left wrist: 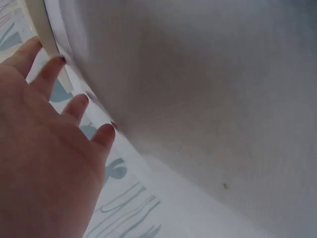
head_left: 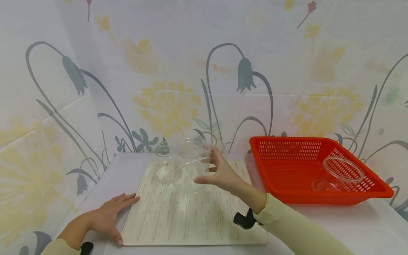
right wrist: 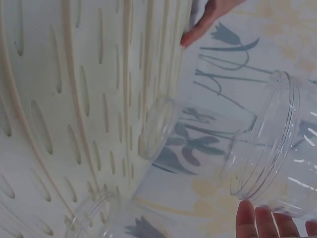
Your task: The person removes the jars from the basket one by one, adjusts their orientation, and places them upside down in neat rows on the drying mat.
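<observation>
My right hand [head_left: 220,171] grips a clear jar [head_left: 188,187] above the middle of a cream ridged mat [head_left: 188,219]. In the right wrist view, its fingertips [right wrist: 245,215] lie against the side of the jar, below a ribbed ring; the thumb is out of that view. Whether the jar touches the mat, I cannot tell. Behind and left of it, another clear jar [head_left: 162,170] stands on the mat. My left hand [head_left: 106,216], fingers spread, rests along the mat's left edge and holds nothing.
A red perforated basket [head_left: 271,184] stands on the right of the white-covered table, with a clear ring-shaped lid [head_left: 344,169] and another clear piece [head_left: 323,185] inside. Flower-printed cloth [head_left: 172,71] hangs behind the table. Further clear jars [right wrist: 161,129] overlap and are hard to separate.
</observation>
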Demonstrator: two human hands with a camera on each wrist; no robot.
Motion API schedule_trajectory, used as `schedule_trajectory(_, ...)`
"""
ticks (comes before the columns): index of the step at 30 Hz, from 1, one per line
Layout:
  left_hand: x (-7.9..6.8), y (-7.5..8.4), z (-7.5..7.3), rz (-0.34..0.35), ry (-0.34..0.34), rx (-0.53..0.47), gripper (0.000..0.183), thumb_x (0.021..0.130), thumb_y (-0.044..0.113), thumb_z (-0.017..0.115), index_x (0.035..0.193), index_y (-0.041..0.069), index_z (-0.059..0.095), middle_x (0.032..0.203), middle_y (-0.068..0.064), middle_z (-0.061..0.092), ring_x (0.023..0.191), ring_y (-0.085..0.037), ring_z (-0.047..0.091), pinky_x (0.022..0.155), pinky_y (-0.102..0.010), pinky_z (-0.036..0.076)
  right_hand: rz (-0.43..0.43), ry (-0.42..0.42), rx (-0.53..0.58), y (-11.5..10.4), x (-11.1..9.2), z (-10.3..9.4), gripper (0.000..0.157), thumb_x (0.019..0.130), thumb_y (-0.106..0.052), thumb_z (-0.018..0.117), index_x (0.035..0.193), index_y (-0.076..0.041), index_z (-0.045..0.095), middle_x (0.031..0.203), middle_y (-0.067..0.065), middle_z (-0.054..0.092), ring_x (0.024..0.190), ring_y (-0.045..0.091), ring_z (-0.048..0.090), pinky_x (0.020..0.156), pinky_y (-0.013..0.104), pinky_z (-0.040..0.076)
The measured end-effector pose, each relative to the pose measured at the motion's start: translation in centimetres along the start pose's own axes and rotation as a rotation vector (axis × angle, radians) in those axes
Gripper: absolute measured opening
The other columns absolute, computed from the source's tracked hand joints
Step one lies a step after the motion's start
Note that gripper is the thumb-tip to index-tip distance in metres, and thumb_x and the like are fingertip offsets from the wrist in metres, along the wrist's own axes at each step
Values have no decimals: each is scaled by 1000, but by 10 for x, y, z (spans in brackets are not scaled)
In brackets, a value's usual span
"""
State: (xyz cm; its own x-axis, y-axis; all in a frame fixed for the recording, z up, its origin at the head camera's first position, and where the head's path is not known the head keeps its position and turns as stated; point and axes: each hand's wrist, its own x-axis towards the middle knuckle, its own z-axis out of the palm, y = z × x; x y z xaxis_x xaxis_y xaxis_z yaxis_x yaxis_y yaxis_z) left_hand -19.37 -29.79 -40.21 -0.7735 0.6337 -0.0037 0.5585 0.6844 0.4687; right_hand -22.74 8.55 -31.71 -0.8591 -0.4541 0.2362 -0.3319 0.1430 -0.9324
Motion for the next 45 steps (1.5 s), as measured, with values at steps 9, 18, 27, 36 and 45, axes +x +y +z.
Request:
schedule_trajectory(9,1,-4,-2,-78,-36,-72,112,48,45,88,140,6,37,143,-25,32,126,-57,18,90,-73,19,-16,-20,36,9,10,14,95,71,-13,81,145,-17,21,136,9,40,122,27,41,94,47,39)
schedule_trajectory(18,2,-5,-2,-89,-48,-84,110,50,43,88,140,6,37,142,-26,33,126,-58,19,89,-73,20,12,-33,22,12,16,29,93,72,-15,81,145,-25,24,137,8,37,116,29,45,88,42,44)
schedule_trajectory(27,2,-3,-3,-109,-66,-107,110,51,40,89,141,7,35,142,-28,30,126,-59,17,88,-75,19,30,-81,37,17,23,46,91,74,-14,80,144,-24,23,139,7,34,123,24,41,94,45,39)
schedule_trajectory(36,3,-5,-3,-117,-69,-96,108,51,40,89,141,11,36,142,-27,32,126,-59,18,87,-75,21,62,-131,28,20,29,65,90,74,-13,80,144,-21,24,136,5,39,124,23,42,94,35,41)
schedule_trajectory(45,3,-3,-4,-107,-80,-113,106,52,36,89,140,7,37,142,-27,32,125,-59,17,88,-75,21,102,-167,48,30,36,84,89,72,-11,80,142,-22,26,134,0,39,123,17,43,95,30,39)
